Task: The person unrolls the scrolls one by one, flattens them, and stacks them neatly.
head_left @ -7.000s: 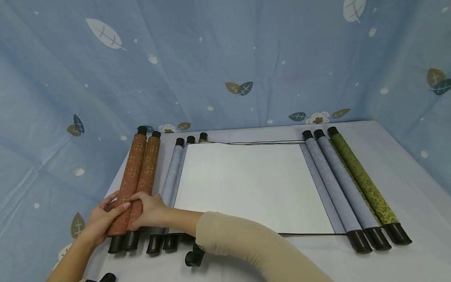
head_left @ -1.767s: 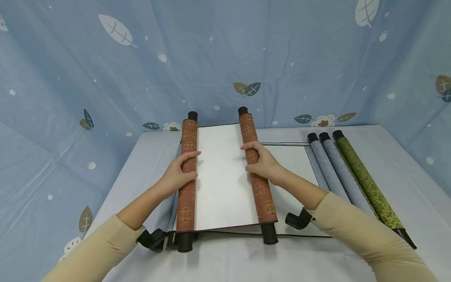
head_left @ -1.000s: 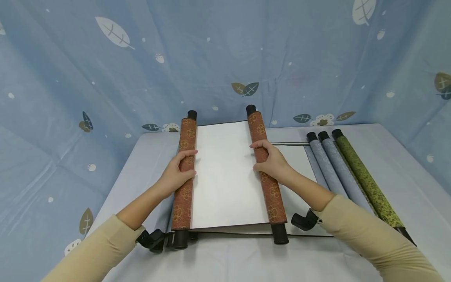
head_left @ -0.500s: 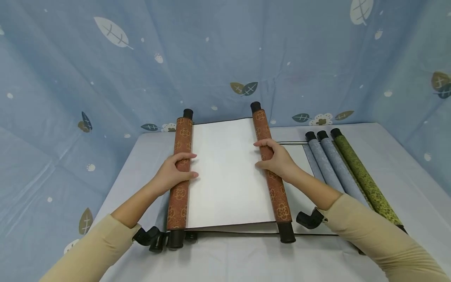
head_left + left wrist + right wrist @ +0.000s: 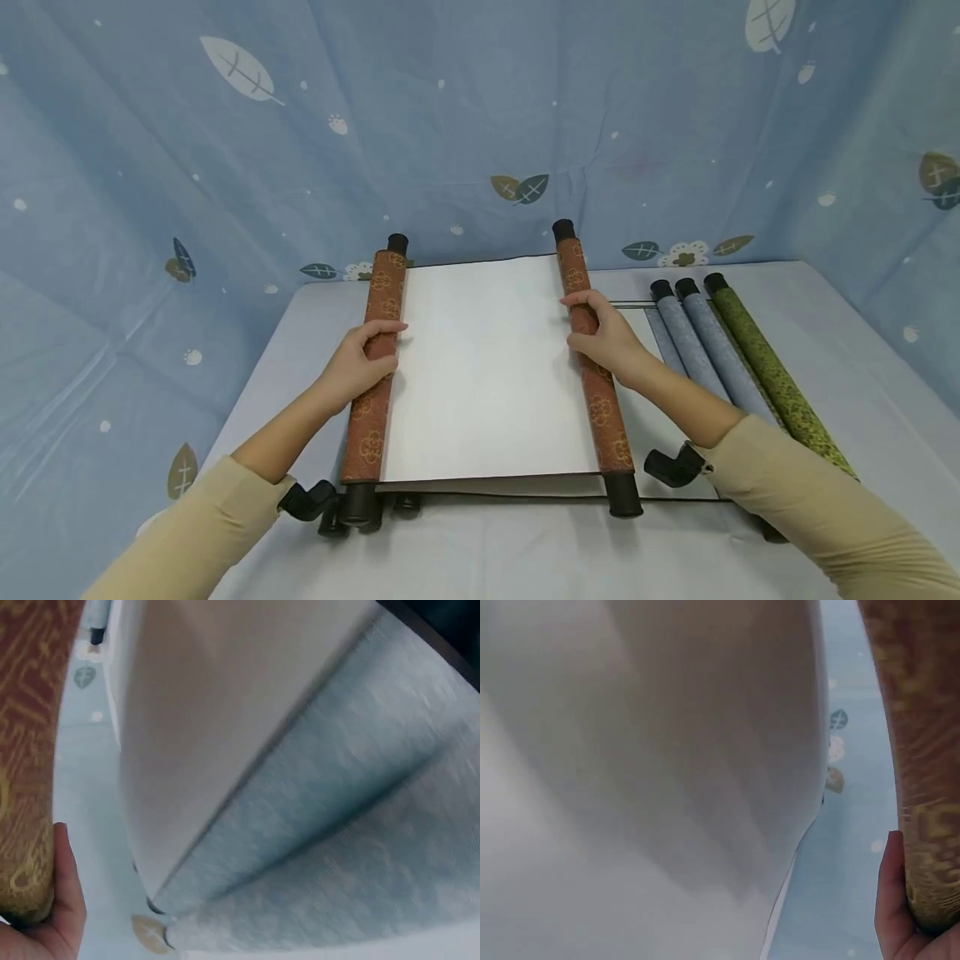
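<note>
A scroll with rust-red, flower-patterned rolls is partly unrolled, its white sheet [image 5: 480, 367] stretched between them. My left hand [image 5: 356, 362] grips the left roll [image 5: 367, 433] near its middle, thumb and fingers around it. Around the right roll [image 5: 600, 408], my right hand [image 5: 607, 337] curls in the same way. Both rolls have black end knobs. The scroll is held over another white sheet [image 5: 660, 433] with blue-grey rolls, overlapping it in the head view. In the left wrist view, a blue-grey roll [image 5: 337, 892] lies below the raised scroll.
At the right lie two blue-grey rolls [image 5: 693, 342] and a green patterned roll [image 5: 780, 375], side by side. Black knobs [image 5: 407, 505] poke out under the scroll's left end. A white-clothed table [image 5: 495, 550] bears everything; a blue leaf-print curtain [image 5: 420, 133] hangs behind.
The red rolls, side by side at the left earlier, were lifted over the other scroll and pulled apart. Lately the right hand moved right and the left hand slightly left, baring more white sheet.
</note>
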A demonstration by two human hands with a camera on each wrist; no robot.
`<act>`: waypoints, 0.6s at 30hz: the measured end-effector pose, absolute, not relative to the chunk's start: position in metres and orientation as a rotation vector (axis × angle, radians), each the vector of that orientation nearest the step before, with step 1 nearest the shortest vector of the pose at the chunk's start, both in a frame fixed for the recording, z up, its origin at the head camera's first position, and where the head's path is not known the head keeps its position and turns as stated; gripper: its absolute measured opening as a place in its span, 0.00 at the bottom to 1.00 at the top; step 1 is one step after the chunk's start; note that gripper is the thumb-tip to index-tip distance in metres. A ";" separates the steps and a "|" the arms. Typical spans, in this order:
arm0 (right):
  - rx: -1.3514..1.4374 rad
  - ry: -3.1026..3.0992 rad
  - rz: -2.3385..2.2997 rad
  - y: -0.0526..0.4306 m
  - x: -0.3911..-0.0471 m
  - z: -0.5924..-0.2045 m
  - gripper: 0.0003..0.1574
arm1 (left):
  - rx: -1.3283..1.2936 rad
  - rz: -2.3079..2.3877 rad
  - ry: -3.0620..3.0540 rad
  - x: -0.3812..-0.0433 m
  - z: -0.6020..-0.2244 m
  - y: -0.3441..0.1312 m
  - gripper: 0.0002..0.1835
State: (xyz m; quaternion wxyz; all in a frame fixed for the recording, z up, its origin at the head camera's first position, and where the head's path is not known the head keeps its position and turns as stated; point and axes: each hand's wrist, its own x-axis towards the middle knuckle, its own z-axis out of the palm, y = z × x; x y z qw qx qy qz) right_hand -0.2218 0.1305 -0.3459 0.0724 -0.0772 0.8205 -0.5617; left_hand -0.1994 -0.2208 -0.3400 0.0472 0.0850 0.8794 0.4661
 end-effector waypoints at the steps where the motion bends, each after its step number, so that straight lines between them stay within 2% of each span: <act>1: -0.236 2.463 -1.691 0.131 -0.222 -0.346 0.35 | 0.249 1.417 2.688 -0.200 -0.341 -0.222 0.26; 9: -0.279 2.527 -1.579 0.139 -0.221 -0.345 0.39 | 0.251 1.330 2.693 -0.197 -0.341 -0.221 0.31; 18: -0.242 2.537 -1.578 0.144 -0.222 -0.342 0.31 | 0.256 1.402 2.680 -0.199 -0.340 -0.226 0.28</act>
